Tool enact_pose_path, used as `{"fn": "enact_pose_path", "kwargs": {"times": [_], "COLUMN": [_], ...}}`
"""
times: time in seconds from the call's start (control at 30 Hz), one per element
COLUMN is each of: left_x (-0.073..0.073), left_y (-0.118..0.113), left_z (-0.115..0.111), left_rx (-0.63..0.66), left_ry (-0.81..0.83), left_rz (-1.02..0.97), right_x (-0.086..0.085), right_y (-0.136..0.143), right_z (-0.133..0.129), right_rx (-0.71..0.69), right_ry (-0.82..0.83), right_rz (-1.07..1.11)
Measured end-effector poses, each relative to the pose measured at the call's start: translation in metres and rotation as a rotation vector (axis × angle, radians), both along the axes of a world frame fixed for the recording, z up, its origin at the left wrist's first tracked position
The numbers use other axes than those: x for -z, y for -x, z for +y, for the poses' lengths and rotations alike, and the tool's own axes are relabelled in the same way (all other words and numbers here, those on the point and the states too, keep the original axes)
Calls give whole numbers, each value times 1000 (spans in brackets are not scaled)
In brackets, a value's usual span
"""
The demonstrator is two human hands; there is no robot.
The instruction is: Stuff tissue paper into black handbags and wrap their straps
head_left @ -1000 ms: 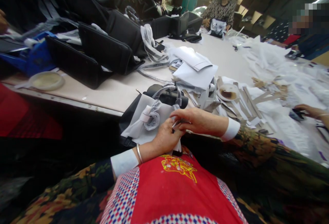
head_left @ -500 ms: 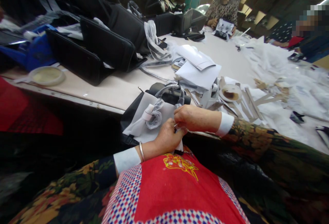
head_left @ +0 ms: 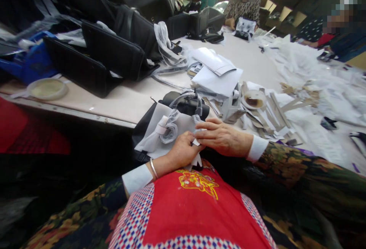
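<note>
A black bag (head_left: 142,129) leans over the table edge in front of me, its front covered by white wrapping paper (head_left: 154,121). On the paper rests a coiled, plastic-wrapped strap (head_left: 169,132); the bag's wrapped handle (head_left: 183,95) arches above. My left hand (head_left: 183,150) has its fingers closed on the paper's right part, near a small white piece (head_left: 196,142). Beside it, touching the same spot, my right hand (head_left: 221,137) is held flat with its fingers stretched out to the left.
Black bags (head_left: 114,50) stand at the left behind a round dish (head_left: 47,89). White sheets (head_left: 219,77), a dish of brown glue (head_left: 254,99) and cardboard strips (head_left: 278,110) lie beyond my hands. Two people sit across the table.
My right hand has gone from a pinch to stretched fingers and turned flatter over the paper. My left hand stays at the same part of the bag. The view has shifted slightly.
</note>
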State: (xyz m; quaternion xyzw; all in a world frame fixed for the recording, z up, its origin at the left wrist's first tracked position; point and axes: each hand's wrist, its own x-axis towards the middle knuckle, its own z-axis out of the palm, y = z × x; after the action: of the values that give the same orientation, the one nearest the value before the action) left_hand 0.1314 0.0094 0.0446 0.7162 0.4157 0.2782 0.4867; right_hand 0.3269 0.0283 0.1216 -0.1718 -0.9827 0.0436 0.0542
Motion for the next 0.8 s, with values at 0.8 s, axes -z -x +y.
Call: {"fn": "enact_pose_path", "kwargs": {"times": [0.8], "left_x": [-13], "left_y": [7], "left_z": [-2], "left_rx": [72], "left_ry": [92], "left_rz": [20], "right_x": [48], "right_y": [-2], "right_z": [-71], "right_rx": [1093], "right_ry": [707], "right_rz": [854]}}
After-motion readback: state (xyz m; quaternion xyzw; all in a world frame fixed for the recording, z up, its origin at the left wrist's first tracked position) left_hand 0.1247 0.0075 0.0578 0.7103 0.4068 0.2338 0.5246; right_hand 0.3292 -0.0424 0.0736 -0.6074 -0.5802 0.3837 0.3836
